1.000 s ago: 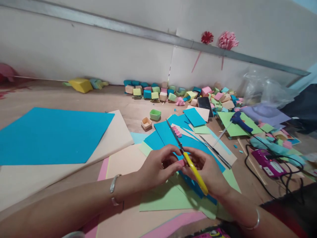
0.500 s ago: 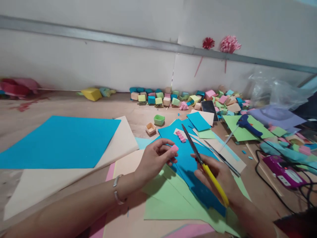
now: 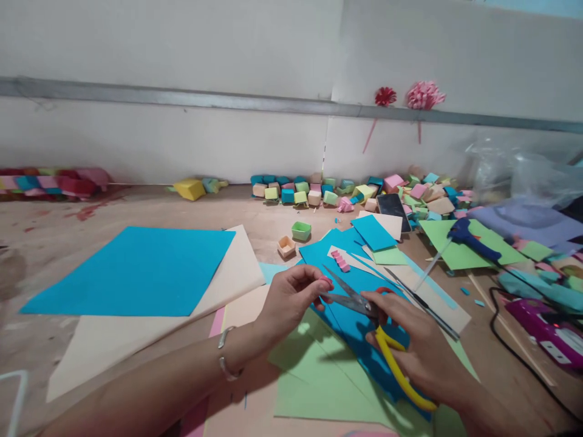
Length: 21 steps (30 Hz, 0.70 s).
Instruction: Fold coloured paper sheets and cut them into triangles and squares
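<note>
Between the thumb and fingers of my left hand (image 3: 294,295) is a small pink paper piece (image 3: 326,281), mostly covered by the fingertips. My right hand (image 3: 416,346) grips scissors (image 3: 396,370) with yellow and red handles. Their blades are spread apart, with the tips close to the pink piece; whether they touch it I cannot tell. Under both hands lie blue paper (image 3: 350,321) and light green paper (image 3: 314,376). A folded pink paper strip (image 3: 340,261) rests on the sheets just beyond the blades.
Small green (image 3: 301,230) and peach (image 3: 286,246) paper boxes stand ahead. A blue glue gun (image 3: 471,237), craft knife (image 3: 428,306), phone (image 3: 394,211) and purple power strip (image 3: 544,334) with cables lie right. Many paper blocks (image 3: 300,197) line the wall. A large blue sheet (image 3: 136,273) lies left.
The scissors have opened and swung left, so their blades now reach the left hand's fingertips. The pink piece has turned in my left fingers. The view has shifted slightly.
</note>
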Available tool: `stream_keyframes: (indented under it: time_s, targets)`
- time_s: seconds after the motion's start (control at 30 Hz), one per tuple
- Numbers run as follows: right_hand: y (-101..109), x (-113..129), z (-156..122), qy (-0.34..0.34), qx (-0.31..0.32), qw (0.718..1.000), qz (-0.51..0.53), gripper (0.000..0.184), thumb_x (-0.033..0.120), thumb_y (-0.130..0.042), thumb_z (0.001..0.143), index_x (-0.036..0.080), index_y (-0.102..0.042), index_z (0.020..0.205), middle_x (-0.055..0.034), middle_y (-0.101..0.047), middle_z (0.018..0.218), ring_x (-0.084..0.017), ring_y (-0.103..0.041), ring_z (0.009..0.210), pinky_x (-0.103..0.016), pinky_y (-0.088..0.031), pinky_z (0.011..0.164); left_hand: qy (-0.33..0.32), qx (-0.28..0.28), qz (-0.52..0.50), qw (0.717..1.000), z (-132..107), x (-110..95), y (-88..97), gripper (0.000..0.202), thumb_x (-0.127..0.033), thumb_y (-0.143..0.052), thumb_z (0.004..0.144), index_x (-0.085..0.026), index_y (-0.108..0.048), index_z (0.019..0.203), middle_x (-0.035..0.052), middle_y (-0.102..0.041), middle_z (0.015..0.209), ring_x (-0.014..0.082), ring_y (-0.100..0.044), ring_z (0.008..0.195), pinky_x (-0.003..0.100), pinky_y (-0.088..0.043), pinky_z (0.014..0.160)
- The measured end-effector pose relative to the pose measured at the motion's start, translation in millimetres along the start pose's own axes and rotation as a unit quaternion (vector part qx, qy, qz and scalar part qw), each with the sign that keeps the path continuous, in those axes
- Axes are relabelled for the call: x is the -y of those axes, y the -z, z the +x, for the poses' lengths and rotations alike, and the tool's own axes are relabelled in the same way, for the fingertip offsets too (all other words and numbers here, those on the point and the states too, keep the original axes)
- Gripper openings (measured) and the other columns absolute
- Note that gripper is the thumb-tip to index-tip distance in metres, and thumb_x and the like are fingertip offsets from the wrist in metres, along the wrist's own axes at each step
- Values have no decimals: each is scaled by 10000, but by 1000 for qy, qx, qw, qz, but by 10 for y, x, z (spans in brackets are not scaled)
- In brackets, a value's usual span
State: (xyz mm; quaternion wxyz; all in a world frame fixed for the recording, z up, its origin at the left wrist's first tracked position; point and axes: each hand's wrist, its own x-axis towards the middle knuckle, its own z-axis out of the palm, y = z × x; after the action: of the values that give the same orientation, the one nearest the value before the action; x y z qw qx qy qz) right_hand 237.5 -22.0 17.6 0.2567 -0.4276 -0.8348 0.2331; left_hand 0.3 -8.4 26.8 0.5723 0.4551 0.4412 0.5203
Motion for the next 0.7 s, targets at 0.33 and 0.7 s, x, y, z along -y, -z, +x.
stream_keyframes:
  time_s: [0.33, 0.7]
  targets:
    - [-53, 34, 11, 12, -10, 1000, 9, 418, 286, -634, 851, 209, -571, 1256, -31, -594, 851, -153, -589, 732, -246, -488, 640, -2, 34, 12, 999, -27, 10, -19, 241, -338, -738, 745, -143, -597, 728, 30, -665, 769, 111, -635, 577, 206, -519, 495]
    - [-47, 38, 6, 9, 4, 1000, 10, 415, 269, -596, 864, 207, -563, 1274, -31, -576, 832, -146, -571, 700, -239, -477, 608, -2, 50, 15, 999, -25, 24, -23, 256, -361, -728, 756, -146, -592, 735, 29, -663, 752, 102, -617, 559, 221, -520, 515]
